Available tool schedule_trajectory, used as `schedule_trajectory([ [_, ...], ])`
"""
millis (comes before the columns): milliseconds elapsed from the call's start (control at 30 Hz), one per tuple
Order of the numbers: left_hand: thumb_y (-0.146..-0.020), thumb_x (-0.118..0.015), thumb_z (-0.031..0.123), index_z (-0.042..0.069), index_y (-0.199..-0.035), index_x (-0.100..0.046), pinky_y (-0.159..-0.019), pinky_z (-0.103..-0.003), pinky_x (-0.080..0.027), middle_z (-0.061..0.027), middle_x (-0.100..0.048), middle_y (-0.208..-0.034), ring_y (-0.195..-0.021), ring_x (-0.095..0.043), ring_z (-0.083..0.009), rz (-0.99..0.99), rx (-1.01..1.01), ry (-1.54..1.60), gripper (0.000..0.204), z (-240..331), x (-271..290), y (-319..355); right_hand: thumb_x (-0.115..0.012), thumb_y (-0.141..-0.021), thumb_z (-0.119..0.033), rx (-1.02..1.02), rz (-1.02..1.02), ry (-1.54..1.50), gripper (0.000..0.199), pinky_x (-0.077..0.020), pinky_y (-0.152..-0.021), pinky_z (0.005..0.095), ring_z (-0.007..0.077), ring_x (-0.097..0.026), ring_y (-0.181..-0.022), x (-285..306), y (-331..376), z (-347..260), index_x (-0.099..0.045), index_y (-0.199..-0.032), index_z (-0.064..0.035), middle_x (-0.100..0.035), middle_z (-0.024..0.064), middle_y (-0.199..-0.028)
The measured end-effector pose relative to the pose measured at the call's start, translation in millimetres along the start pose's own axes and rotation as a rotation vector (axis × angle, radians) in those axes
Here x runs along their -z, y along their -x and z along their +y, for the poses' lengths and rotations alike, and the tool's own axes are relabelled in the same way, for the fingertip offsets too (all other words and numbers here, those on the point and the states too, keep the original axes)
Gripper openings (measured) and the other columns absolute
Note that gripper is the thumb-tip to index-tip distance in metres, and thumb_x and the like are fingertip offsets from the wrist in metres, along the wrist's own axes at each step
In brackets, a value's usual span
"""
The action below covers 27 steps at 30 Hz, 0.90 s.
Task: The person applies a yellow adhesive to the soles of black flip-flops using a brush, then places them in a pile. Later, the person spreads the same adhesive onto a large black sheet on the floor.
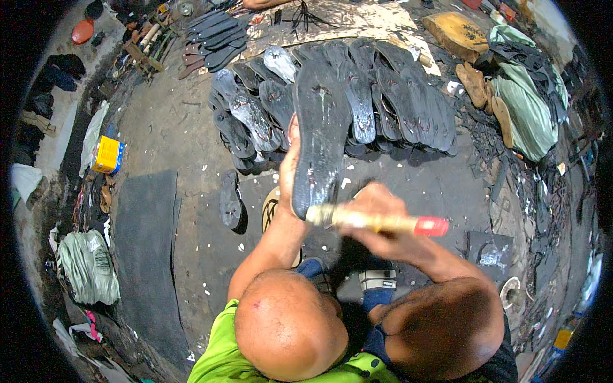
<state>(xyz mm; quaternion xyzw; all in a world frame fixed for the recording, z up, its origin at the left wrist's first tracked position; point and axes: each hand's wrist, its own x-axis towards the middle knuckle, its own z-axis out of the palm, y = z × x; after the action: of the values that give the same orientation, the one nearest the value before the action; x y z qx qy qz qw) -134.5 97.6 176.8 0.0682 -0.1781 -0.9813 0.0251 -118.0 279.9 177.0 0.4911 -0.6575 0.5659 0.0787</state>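
Observation:
My left hand (pixel 289 172) is closed around the edge of a black sandal sole (pixel 320 121), held up with its flat face toward me; most of the fingers are behind it. Wet, shiny streaks run down the sole toward the heel. In my right hand (pixel 378 207) is a paintbrush (pixel 389 221) with a pale wooden handle and a red end. Its bristles meet the heel end of the sole, and the brush is slightly smeared by motion. Beyond lie rows of stacked black soles (pixel 408 102), some coated with a whitish shine (pixel 252 118).
A single sole (pixel 232 201) lies on the floor to the left, near a black rubber sheet (pixel 148 249). Further left stands a yellow and blue box (pixel 107 155). Green sacks (pixel 527 112) and dark scraps crowd the right. My bent knees (pixel 290 325) fill the lower middle.

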Motion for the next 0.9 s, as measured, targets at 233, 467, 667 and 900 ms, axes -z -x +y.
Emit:
schedule_trajectory([
  [233,-0.103,-0.039,0.027,0.006,-0.134,-0.049,-0.092,-0.042,-0.054,-0.0138,-0.063,-0.119,-0.104,-0.065,-0.0253,-0.349,0.066,0.042,0.038,-21,4,0,-0.073,-0.082,-0.010,-0.186,0.201,0.052,0.017,-0.0462,-0.064,0.0334,0.0206,-0.059,-0.072,47,-37,-8,-0.071,-0.098,-0.0057,-0.061,0.0079,-0.081],
  [467,-0.102,-0.043,0.024,0.014,-0.143,-0.039,-0.092,-0.033,-0.053,-0.0072,-0.057,-0.130,-0.108,-0.062,-0.0183,-0.099,0.101,-0.172,0.042,-18,26,-14,-0.069,-0.077,-0.020,0.293,-0.206,0.345,0.027,-0.0416,-0.063,0.0364,0.0194,-0.052,-0.072,18,-19,-2,-0.066,-0.103,-0.0131,-0.051,0.0024,-0.079],
  [667,-0.104,-0.040,0.026,0.013,-0.146,-0.035,-0.102,-0.038,-0.046,-0.0076,-0.051,-0.135,-0.119,-0.055,-0.0190,-0.206,-0.148,-0.563,0.044,-23,-9,23,-0.072,-0.079,-0.017,0.066,0.033,0.234,0.023,-0.0456,-0.057,0.0373,0.0241,-0.060,-0.065,31,-43,-12,-0.070,-0.101,-0.0111,-0.066,0.0066,-0.075],
  [900,-0.101,-0.047,0.027,0.006,-0.145,-0.033,-0.094,-0.037,-0.053,-0.0123,-0.052,-0.134,-0.115,-0.059,-0.0228,-0.161,0.061,-0.444,0.051,-29,-13,42,-0.071,-0.086,-0.022,-0.248,0.348,0.344,0.022,-0.0513,-0.072,0.0323,0.0202,-0.069,-0.080,111,-91,27,-0.073,-0.101,-0.0056,-0.073,0.0112,-0.090],
])
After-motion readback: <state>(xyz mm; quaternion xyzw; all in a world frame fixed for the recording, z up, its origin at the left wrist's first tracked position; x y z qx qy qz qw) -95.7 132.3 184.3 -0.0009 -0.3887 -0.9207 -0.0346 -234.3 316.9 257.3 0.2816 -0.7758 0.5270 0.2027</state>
